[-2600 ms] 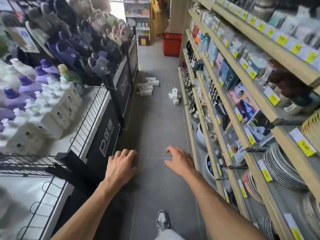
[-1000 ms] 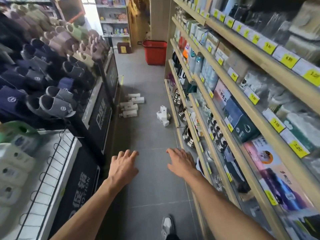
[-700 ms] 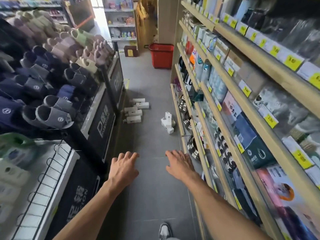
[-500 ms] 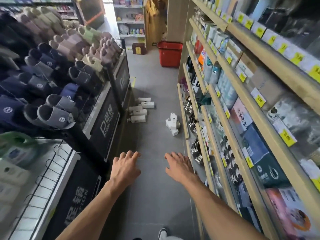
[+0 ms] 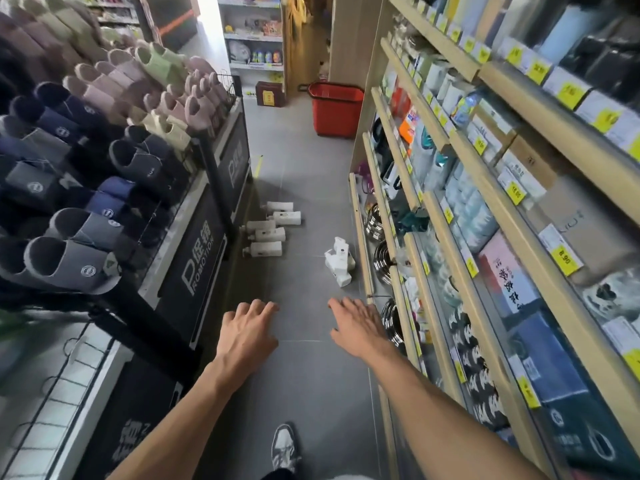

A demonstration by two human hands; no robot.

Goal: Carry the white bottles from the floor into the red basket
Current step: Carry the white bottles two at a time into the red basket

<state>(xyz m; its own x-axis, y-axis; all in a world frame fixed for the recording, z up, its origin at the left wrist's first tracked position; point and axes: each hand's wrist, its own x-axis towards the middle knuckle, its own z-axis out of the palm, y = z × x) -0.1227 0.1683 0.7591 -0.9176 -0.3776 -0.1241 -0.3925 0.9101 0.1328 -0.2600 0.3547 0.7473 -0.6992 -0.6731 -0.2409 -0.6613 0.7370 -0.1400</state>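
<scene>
Several white bottles (image 5: 268, 228) lie on their sides on the grey floor beside the left display stand. A second small heap of white bottles (image 5: 339, 261) sits by the foot of the right shelf. The red basket (image 5: 335, 110) stands on the floor farther down the aisle, against the right shelving. My left hand (image 5: 247, 336) and my right hand (image 5: 358, 327) are stretched forward, palms down, fingers relaxed, holding nothing. Both hands are well short of the bottles.
A slipper display rack (image 5: 104, 161) with black promotion panels lines the left side. Wooden shelves (image 5: 450, 202) full of goods and yellow price tags run along the right. My shoe (image 5: 284, 448) is on the floor tiles. A brown box (image 5: 270, 94) stands near the far shelf.
I have walked forward along the aisle; the bottles and the red basket are nearer. Both hands stay outstretched and hold nothing.
</scene>
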